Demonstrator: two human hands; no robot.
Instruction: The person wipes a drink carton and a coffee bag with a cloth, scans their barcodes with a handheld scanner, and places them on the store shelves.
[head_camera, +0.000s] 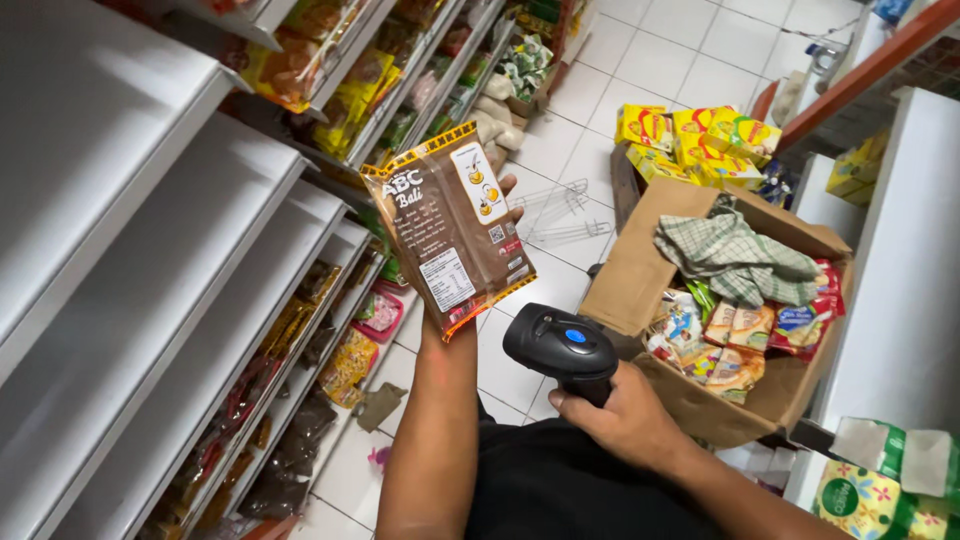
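Right hand (628, 415) sits lowest & closest, fingers wrapped tight round the grip of a black barcode scanner (562, 347), its head w/ a blue button aimed up-left. Just above-left of scanner, left hand (470, 300) holds up a brown snack packet (447, 227) w/ yellow-checked edges, back label facing the camera; fingers are behind the pack, only tips show at its right edge. Right of scanner: open cardboard box (640, 270) w/ small packets & a checked cloth (735, 258) on top. Above the box, yellow cartons (690, 140) on the tiled floor. Left of scanner, white shelves (150, 280), lower ones stocked w/ packets.
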